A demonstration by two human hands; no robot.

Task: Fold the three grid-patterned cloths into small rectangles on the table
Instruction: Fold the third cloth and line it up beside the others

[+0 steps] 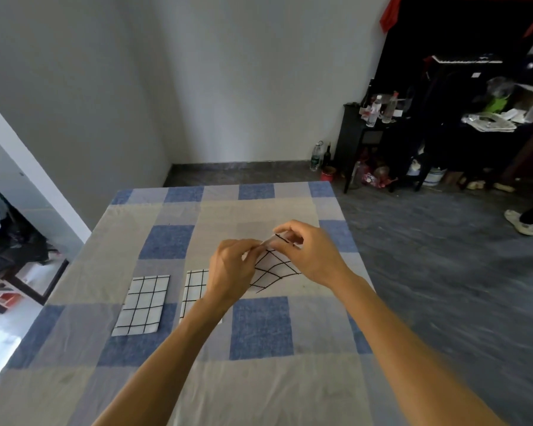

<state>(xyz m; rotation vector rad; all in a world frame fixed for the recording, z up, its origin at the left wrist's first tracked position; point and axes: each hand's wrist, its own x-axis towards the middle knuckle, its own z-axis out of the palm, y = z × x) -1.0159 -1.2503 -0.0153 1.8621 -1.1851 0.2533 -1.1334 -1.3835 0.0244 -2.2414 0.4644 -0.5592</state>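
While both hands hold it up over the checked tablecloth [260,329], the third grid cloth [273,269] hangs btwn them, top edge pinched by L hand [231,272] and R hand [313,255]. Just left, apart, lie the far-left folded cloth [142,305] and the middle folded cloth [194,287], the latter partly hidden under the L wrist.

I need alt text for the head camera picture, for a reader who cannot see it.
A person's left hand and right hand pinch the top edge of a white grid cloth above a table covered in blue and beige checks. Left of it lie a folded cloth and a second folded cloth, partly hidden by the left wrist.
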